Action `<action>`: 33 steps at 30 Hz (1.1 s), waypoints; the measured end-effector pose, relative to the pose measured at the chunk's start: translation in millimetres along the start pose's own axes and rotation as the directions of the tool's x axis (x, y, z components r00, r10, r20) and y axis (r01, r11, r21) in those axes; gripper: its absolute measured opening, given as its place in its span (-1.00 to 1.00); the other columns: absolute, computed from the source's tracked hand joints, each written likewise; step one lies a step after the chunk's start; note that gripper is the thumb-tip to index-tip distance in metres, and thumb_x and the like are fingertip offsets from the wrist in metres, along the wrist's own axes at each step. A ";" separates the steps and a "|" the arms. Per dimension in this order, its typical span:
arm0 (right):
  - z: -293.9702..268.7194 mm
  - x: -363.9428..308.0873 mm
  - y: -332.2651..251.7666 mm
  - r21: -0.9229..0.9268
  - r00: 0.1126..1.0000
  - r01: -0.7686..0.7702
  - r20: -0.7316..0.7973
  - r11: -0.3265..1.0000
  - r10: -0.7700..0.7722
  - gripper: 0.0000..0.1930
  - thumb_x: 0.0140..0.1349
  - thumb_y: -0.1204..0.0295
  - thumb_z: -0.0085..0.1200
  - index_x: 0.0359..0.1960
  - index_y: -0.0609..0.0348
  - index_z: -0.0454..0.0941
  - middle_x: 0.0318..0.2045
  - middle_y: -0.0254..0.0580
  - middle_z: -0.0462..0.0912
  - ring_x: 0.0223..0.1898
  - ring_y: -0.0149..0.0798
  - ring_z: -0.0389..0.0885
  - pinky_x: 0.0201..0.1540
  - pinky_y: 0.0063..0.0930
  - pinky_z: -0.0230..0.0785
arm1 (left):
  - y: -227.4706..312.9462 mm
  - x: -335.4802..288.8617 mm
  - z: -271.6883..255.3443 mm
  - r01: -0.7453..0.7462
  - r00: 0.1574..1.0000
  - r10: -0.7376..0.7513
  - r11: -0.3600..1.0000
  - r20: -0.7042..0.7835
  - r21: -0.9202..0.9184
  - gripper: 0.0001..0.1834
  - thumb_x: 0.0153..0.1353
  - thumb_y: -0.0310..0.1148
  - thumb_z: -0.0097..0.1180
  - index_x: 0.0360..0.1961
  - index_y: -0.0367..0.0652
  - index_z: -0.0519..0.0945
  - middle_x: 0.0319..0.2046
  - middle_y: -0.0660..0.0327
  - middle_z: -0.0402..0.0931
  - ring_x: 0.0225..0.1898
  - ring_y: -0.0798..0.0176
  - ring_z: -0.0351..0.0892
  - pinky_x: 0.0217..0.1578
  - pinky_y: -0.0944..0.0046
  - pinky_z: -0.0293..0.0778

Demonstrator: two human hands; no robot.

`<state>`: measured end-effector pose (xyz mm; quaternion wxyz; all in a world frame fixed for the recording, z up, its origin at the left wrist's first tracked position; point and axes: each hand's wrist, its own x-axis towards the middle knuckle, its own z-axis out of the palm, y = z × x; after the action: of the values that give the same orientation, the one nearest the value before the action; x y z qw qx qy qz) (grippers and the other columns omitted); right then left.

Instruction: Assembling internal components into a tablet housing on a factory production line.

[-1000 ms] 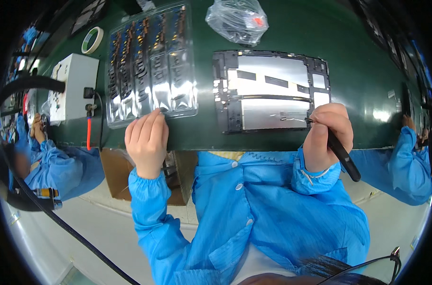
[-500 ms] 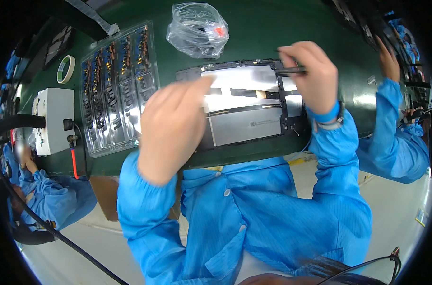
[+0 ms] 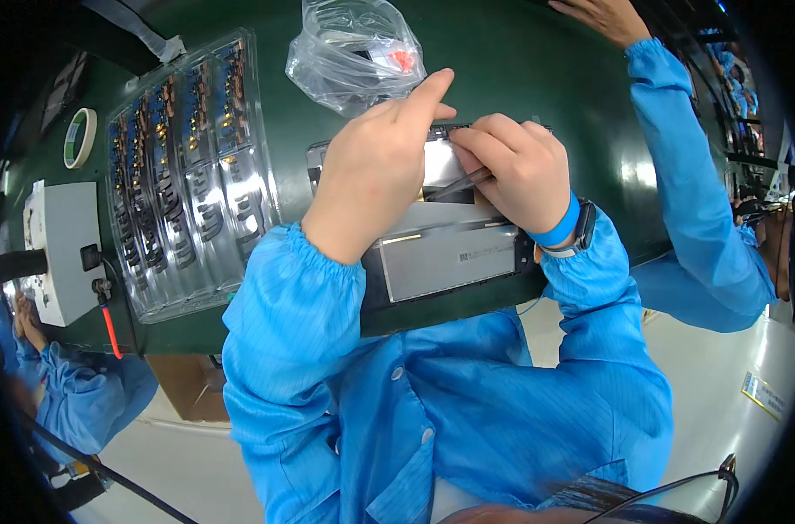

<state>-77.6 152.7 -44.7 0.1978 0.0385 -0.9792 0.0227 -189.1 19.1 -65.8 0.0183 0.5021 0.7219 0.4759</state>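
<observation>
Tablet panel [image 3: 450,262] is lying flat on the green table [image 3: 581,96], right in front of the person in the blue smock [image 3: 493,393], and both hands are over its upper half. Its grey lower plate is the bit you can see best. Right hand [image 3: 524,170] has its thumb and fingers pinched around what look like slim dark tweezers [image 3: 458,186], tips pointing left across the panel. Left hand [image 3: 371,170] covers the panel's upper left, index finger stretched out toward the clear plastic bag [image 3: 354,65]; palm's hidden, so can't tell if it's gripping anything or actually touching the panel. Right wrist wears a blue band [image 3: 559,225] and a dark watch [image 3: 586,225].

Over on the left there's a clear tray [image 3: 196,284] with rows of small parts in it, a roll of tape [image 3: 80,138] beyond that, and a pale metal box [image 3: 74,253] with a red tube [image 3: 111,332] hanging off it. Cardboard box [image 3: 175,389] sits below the table edge. Off to the right, a co-worker's blue sleeve [image 3: 690,175] reaches up along the table, bare hand [image 3: 607,16] at the top, well apart from the panel.
</observation>
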 end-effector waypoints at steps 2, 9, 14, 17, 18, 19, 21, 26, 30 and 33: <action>-0.3 1.4 0.7 0.012 1.000 -0.005 0.014 1.000 0.005 -0.75 -0.21 0.50 0.11 -0.38 0.06 0.53 -0.49 -0.34 0.46 -0.52 -0.24 0.47 -0.48 -0.43 0.32 | -0.7 0.8 -1.0 0.005 1.000 -0.005 1.000 0.011 0.002 -0.36 -0.17 -0.75 -0.19 0.06 -0.15 0.33 -0.27 0.20 0.56 -0.23 0.02 0.50 -0.20 0.13 0.41; 0.1 1.4 4.6 0.083 0.999 -0.048 0.006 0.995 0.047 -0.78 -0.19 0.48 0.17 -0.40 0.07 0.53 -0.49 -0.33 0.48 -0.49 -0.23 0.48 -0.47 -0.45 0.33 | -1.3 0.8 1.5 -0.095 0.993 0.085 0.988 0.082 0.123 -0.38 -0.15 -0.70 -0.12 0.07 -0.20 0.33 -0.31 0.19 0.56 -0.28 0.08 0.50 -0.19 0.18 0.39; -30.6 -4.0 31.5 0.296 0.965 -0.191 -0.116 0.936 0.233 -0.88 -0.04 0.53 0.14 -0.41 0.14 0.60 -0.47 -0.20 0.56 -0.43 -0.23 0.56 -0.45 -0.47 0.42 | 12.6 -4.5 -1.2 -0.221 0.971 0.170 0.903 0.168 0.368 -0.38 -0.16 -0.65 -0.06 0.07 -0.17 0.35 -0.31 0.23 0.53 -0.22 0.22 0.48 -0.09 0.21 0.33; -59.1 -24.7 61.5 0.309 0.887 -0.445 0.024 0.841 0.461 -0.80 -0.05 0.62 0.07 -0.33 0.19 0.60 -0.46 -0.18 0.57 -0.44 -0.32 0.55 -0.44 -0.58 0.37 | 24.1 -7.2 2.5 -0.251 0.962 0.159 0.832 0.222 0.495 -0.37 -0.18 -0.60 -0.01 0.07 -0.16 0.34 -0.30 0.25 0.50 -0.15 0.30 0.45 0.01 0.16 0.25; -54.6 -36.4 78.3 0.336 0.907 -0.419 0.108 0.843 0.408 -0.74 -0.09 0.63 0.07 -0.29 0.20 0.59 -0.45 -0.18 0.56 -0.41 -0.32 0.55 -0.40 -0.57 0.35 | 25.6 -6.3 1.8 -0.246 0.962 0.151 0.839 0.227 0.486 -0.36 -0.18 -0.59 -0.02 0.08 -0.15 0.34 -0.31 0.24 0.50 -0.16 0.29 0.45 0.03 0.15 0.23; -49.0 -39.5 86.4 0.364 0.925 -0.380 0.169 0.850 0.341 -0.71 -0.13 0.59 0.11 -0.27 0.19 0.59 -0.46 -0.17 0.55 -0.39 -0.26 0.54 -0.36 -0.51 0.37 | 25.0 -4.7 0.6 -0.241 0.962 0.141 0.843 0.234 0.481 -0.36 -0.18 -0.59 -0.02 0.08 -0.15 0.34 -0.31 0.23 0.50 -0.16 0.29 0.45 0.05 0.13 0.21; -39.6 -45.2 91.5 0.354 0.918 -0.370 0.285 0.859 0.277 -0.69 -0.16 0.53 0.17 -0.27 0.17 0.59 -0.45 -0.15 0.54 -0.40 -0.18 0.54 -0.34 -0.45 0.38 | 22.9 -3.1 -1.3 -0.223 0.963 0.123 0.863 0.239 0.453 -0.36 -0.18 -0.59 -0.03 0.08 -0.13 0.35 -0.30 0.22 0.50 -0.14 0.27 0.44 0.08 0.09 0.17; -39.7 -50.6 85.7 0.326 0.939 -0.327 0.216 0.887 0.267 -0.68 -0.21 0.52 0.24 -0.29 0.15 0.59 -0.43 -0.15 0.51 -0.36 -0.13 0.52 -0.31 -0.44 0.40 | 27.6 -2.0 -12.0 -0.181 0.956 0.068 0.904 0.287 0.388 -0.36 -0.20 -0.60 -0.05 0.06 -0.07 0.37 -0.25 0.19 0.49 -0.04 0.23 0.41 0.14 0.00 0.08; -38.3 -49.7 80.1 0.577 0.910 -0.414 0.233 0.704 0.344 -0.75 -0.08 0.63 0.15 -0.29 0.19 0.50 -0.39 -0.21 0.53 -0.30 -0.29 0.53 -0.27 -0.49 0.40 | 26.0 -0.2 -17.0 -0.159 0.925 -0.005 0.903 0.380 0.398 -0.37 -0.18 -0.62 -0.05 0.04 -0.03 0.40 -0.11 0.25 0.46 0.04 0.21 0.36 0.16 -0.04 0.03; -39.3 -53.6 75.5 0.754 0.861 -0.474 0.288 0.455 0.419 -0.76 0.02 0.68 0.04 -0.25 0.19 0.40 -0.34 -0.27 0.54 -0.25 -0.41 0.51 -0.21 -0.54 0.38 | 24.8 -0.8 -19.7 -0.186 0.909 -0.007 0.887 0.416 0.422 -0.41 -0.16 -0.61 -0.04 0.01 0.00 0.43 -0.02 0.32 0.43 0.08 0.21 0.33 0.16 -0.04 0.02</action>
<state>-19.6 233.8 -31.6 0.1154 -0.1334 -0.8407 0.5120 -181.1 6.4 -37.9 0.0280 0.6136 0.7683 0.1800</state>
